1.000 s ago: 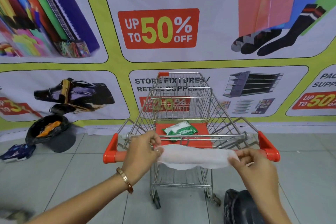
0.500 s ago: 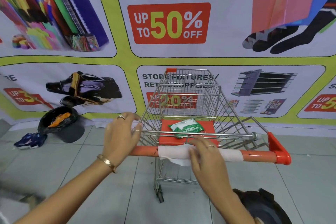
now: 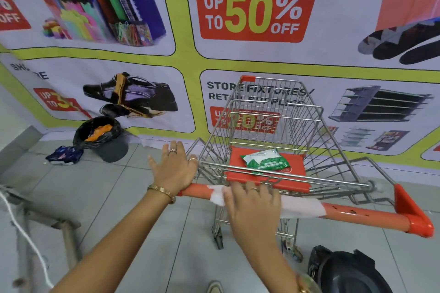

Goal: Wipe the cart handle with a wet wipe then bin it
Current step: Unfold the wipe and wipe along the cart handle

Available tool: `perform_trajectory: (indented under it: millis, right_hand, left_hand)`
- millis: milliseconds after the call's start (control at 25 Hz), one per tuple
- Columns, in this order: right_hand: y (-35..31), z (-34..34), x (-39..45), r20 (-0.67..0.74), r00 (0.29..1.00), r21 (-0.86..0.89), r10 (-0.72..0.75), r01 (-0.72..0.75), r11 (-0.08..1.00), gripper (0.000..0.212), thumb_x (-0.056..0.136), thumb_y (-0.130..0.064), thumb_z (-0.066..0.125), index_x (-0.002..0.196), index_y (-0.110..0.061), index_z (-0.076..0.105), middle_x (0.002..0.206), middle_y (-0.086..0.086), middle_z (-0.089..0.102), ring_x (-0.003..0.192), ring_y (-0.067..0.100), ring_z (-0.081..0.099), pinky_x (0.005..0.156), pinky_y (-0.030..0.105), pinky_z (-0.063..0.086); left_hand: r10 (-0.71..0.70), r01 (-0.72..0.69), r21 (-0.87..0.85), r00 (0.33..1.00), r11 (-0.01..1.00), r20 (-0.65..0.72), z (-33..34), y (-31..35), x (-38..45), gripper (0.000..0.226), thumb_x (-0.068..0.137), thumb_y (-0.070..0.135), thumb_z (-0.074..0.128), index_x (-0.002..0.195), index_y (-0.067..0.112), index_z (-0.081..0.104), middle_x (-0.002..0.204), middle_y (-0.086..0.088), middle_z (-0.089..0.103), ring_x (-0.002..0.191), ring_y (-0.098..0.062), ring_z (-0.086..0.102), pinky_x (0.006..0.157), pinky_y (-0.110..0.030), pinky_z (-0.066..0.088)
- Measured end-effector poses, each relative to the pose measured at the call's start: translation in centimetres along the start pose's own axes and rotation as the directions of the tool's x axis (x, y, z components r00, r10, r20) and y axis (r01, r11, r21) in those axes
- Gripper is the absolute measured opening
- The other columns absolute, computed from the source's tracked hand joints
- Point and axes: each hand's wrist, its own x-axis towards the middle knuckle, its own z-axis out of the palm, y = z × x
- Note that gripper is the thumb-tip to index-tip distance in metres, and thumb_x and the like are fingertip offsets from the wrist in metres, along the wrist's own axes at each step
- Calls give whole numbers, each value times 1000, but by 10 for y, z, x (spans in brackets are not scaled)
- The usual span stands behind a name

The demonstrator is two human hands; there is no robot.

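Observation:
A wire shopping cart stands in front of me with an orange handle (image 3: 364,215) across its near end. A white wet wipe (image 3: 301,207) lies draped along the middle of that handle. My right hand (image 3: 253,209) lies flat on the wipe, pressing it onto the bar. My left hand (image 3: 173,169) rests at the handle's left end with its fingers spread, holding nothing. A green and white wipes pack (image 3: 265,160) lies on the cart's red seat flap.
A black-lined bin (image 3: 100,137) with orange rubbish stands on the floor at the left by the wall banner, a dark blue wrapper (image 3: 63,156) beside it. Another black bin (image 3: 350,273) sits at the lower right, near the cart's wheels. A metal frame with a white cord is at the far left.
A second ago both hands held the wipe stretched above the handle. It now lies on the bar under my right hand, which slid left along it; my left hand let go and opened.

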Motion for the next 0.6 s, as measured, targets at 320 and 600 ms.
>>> perform_trajectory:
  millis: [320, 600]
  right_hand:
    - [10, 9, -2, -192, 977, -3, 88, -90, 996, 34, 85, -35, 38, 73, -20, 65, 70, 1, 66, 68, 26, 59, 80, 40, 29]
    - [7, 19, 4, -246, 960, -88, -132, 113, 990, 31, 86, -32, 42, 67, -19, 62, 59, 2, 62, 54, 25, 54, 63, 36, 30]
  left_hand:
    - [189, -185, 93, 981, 978, -40, 0, 5, -5, 56, 94, 35, 30, 145, 15, 18, 158, -4, 7, 145, -20, 1, 113, -57, 0]
    - [199, -197, 144, 980, 970, -6, -1, 3, -4, 58, 94, 36, 32, 146, 15, 17, 158, -4, 7, 145, -20, 0, 113, -57, 0]
